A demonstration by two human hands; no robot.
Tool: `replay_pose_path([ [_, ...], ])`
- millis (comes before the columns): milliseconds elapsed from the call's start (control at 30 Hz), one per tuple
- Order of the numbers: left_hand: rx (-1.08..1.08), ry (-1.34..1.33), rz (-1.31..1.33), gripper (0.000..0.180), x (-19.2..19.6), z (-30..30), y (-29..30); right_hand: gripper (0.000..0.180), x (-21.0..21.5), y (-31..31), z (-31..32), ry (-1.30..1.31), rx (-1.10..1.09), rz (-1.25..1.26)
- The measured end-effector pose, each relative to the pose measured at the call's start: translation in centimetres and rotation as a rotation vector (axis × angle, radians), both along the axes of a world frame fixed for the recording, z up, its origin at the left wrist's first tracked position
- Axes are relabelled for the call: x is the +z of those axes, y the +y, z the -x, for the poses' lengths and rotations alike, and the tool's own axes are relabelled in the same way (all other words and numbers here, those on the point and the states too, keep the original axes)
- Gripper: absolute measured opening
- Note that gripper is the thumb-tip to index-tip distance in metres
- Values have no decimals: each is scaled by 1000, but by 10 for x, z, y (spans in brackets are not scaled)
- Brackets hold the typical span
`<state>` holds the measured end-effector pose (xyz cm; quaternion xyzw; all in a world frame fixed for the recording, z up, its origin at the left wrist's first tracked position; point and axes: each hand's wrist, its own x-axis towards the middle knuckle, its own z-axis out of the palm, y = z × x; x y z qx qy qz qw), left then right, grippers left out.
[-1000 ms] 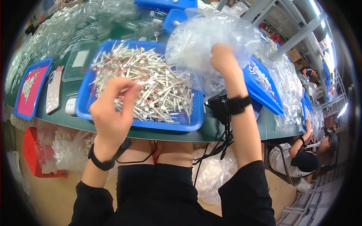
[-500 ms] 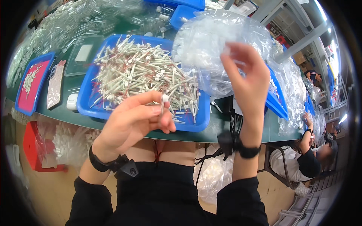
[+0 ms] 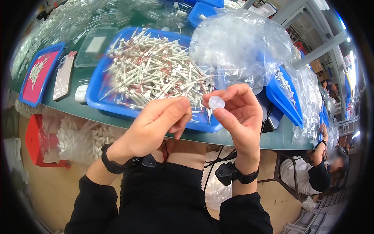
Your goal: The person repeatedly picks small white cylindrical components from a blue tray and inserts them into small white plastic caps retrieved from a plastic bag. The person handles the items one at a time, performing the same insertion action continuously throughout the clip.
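Note:
My right hand (image 3: 242,121) pinches a small round translucent white disc (image 3: 216,102) between thumb and fingers, its flat face showing. Beside it, my left hand (image 3: 157,119) is closed, thumb pressed against the curled fingers; whatever lies inside is hidden. Both hands are over the near edge of a blue tray (image 3: 95,84) heaped with thin white sticks (image 3: 152,66), some with red parts. A large clear plastic bag (image 3: 241,43) of whitish pieces lies behind my right hand. Each wrist wears a black strap with a small device.
Left of the tray lie a phone (image 3: 64,78), a small white case (image 3: 80,93), a clear plastic box (image 3: 94,48) and a small blue tray with a pink base (image 3: 35,80). Clear tubes (image 3: 74,23) are piled behind. Further right, a person (image 3: 311,171) sits near the green table (image 3: 269,142).
My right hand has come down from the plastic bag toward my left, now with the disc in it. My left hand has closed further, hiding the small clear piece with a white top it held.

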<state>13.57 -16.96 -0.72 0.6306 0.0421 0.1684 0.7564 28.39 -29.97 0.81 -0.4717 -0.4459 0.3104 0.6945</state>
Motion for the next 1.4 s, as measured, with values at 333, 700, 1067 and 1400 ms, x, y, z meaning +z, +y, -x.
replay_pose_path([
  [333, 27, 18, -113, 29, -1, 2, 1, 25, -6, 4, 8, -107, 23, 42],
  [700, 295, 11, -467, 12, 2, 0, -15, 28, -5, 0, 15, -41, 94, 27],
  [1067, 438, -74, -861, 6, 2, 2, -12, 27, -7, 1, 17, -149, 50, 63],
  [1400, 406, -16, -1085, 12, -3, 4, -8, 31, -11, 1, 14, -412, -84, 126],
])
